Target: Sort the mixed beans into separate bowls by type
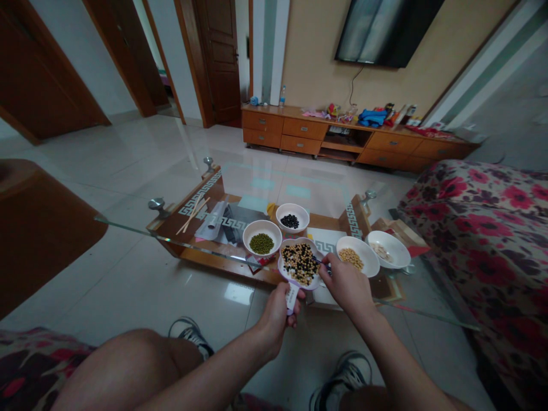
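My left hand (pixel 280 313) is wrapped round the pale handle of a flower-shaped dish (pixel 292 283), holding it at the glass table's near edge. Black beans and yellowish ones lie mixed (pixel 299 264) in that dish. In my right hand (pixel 345 282) is a thin dark tweezers-like tool (pixel 317 260), pinched, its tip among the beans at the dish's right side. Around the dish stand white bowls: one with green beans (pixel 262 244), one with black beans (pixel 290 221), one with yellow beans (pixel 351 258) and one with whitish pieces (pixel 381 251).
The glass tabletop (pixel 141 229) has chopsticks (pixel 193 214) at its left. Papers and a box show beneath the glass. A flower-patterned sofa (pixel 479 228) stands right, a brown wooden piece (pixel 47 228) left. Behind runs a low cabinet (pixel 302 128) with clutter on top.
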Available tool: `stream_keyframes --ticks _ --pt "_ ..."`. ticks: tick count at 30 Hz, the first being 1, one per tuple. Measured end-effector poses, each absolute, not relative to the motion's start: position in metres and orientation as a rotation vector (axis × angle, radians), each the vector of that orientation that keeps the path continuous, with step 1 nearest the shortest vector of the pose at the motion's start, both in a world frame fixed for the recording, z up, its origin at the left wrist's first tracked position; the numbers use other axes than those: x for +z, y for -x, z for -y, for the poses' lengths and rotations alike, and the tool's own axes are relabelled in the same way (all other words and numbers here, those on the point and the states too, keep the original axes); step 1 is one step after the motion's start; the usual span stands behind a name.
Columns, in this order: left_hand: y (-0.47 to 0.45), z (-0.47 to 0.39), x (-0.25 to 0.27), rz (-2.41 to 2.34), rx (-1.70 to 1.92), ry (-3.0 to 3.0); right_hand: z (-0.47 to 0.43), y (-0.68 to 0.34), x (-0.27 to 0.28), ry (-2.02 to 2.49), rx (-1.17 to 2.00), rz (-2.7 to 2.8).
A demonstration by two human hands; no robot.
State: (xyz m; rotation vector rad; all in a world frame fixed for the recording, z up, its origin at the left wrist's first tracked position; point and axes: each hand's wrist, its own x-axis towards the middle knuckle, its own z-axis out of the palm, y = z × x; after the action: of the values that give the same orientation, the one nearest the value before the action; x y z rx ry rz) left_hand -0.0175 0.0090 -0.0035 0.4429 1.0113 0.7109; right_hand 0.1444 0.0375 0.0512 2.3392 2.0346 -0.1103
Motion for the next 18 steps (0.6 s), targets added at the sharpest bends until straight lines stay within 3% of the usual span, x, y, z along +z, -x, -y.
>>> stream_keyframes --ticks 18 --pt "0.0159 -0.0084 -0.0046 -1.039 0.709 -0.453 -0.0397 -0.1455 0.0465 -2.321 -0.105 -2.061"
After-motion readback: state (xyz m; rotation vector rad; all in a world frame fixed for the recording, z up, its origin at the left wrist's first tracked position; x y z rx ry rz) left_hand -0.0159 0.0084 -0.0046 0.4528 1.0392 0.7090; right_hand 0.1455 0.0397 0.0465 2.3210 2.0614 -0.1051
